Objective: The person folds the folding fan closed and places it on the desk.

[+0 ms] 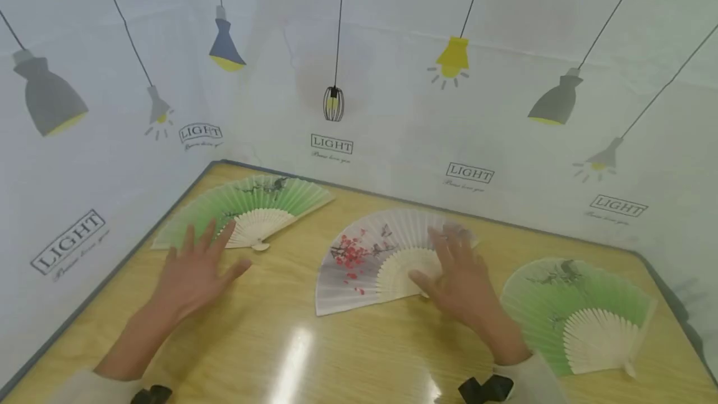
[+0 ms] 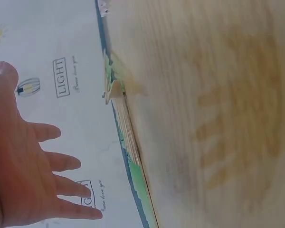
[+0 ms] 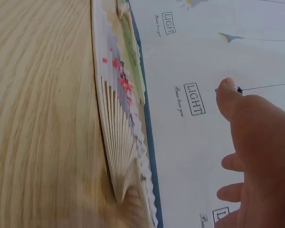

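Three spread folding fans lie on the wooden table. At the back left is a green fan (image 1: 210, 206) with a dark bird print; my left hand (image 1: 193, 273) hovers near its front edge, fingers straight and spread. A pale grey fan (image 1: 348, 279) with red blossoms lies in the middle, and my right hand (image 1: 460, 273) is raised over its right side, hiding part of it. To the right lies another green fan (image 1: 583, 292), beside my right forearm. In the wrist views, the left palm (image 2: 19, 166) and the right thumb (image 3: 237, 102) show above the table, holding nothing.
White sheeting (image 1: 392, 67) printed with hanging lamps and LIGHT labels stands behind and beside the table (image 1: 247, 341). A dark edge borders the tabletop. Dark straps with cameras (image 1: 487, 388) sit at both wrists.
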Action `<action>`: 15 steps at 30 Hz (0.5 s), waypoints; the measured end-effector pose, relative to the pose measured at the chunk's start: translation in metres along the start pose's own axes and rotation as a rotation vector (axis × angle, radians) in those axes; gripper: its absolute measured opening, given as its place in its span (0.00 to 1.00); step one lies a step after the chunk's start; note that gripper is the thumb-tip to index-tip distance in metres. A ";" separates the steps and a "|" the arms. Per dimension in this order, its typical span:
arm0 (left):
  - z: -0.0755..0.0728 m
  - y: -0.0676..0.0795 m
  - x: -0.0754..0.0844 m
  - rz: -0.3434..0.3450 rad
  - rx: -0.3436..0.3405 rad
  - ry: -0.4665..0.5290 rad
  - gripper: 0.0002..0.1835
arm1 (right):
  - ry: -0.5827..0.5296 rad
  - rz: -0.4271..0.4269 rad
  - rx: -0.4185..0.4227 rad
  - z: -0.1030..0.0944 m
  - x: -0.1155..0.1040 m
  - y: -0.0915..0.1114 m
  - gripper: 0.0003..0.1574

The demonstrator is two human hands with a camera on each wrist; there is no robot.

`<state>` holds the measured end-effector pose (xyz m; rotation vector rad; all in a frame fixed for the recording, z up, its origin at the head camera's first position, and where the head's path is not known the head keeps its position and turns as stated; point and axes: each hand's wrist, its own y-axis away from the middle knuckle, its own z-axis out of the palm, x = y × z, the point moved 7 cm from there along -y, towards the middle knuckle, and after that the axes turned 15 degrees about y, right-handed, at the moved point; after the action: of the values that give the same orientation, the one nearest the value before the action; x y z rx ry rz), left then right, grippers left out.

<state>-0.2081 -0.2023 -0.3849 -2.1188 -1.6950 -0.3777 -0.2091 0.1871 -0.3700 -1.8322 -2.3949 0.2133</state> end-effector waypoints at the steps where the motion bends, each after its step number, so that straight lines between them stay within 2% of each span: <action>1: -0.002 0.002 -0.001 -0.013 0.015 0.022 0.40 | -0.005 -0.004 0.013 0.001 -0.002 -0.002 0.51; 4: -0.008 0.009 -0.003 -0.055 0.083 0.133 0.36 | -0.036 -0.013 0.046 0.003 -0.009 -0.005 0.49; 10: -0.025 0.018 -0.006 -0.111 0.321 0.469 0.27 | -0.122 -0.057 0.136 0.003 -0.032 -0.017 0.45; 12: -0.028 0.020 -0.008 -0.125 0.360 0.554 0.26 | -0.167 -0.082 0.148 0.005 -0.045 -0.023 0.43; 15: -0.029 0.022 -0.010 -0.160 0.370 0.656 0.27 | -0.252 -0.119 0.175 0.007 -0.066 -0.031 0.39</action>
<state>-0.1881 -0.2287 -0.3674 -1.3892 -1.4028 -0.6608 -0.2224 0.1154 -0.3721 -1.6665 -2.5416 0.6550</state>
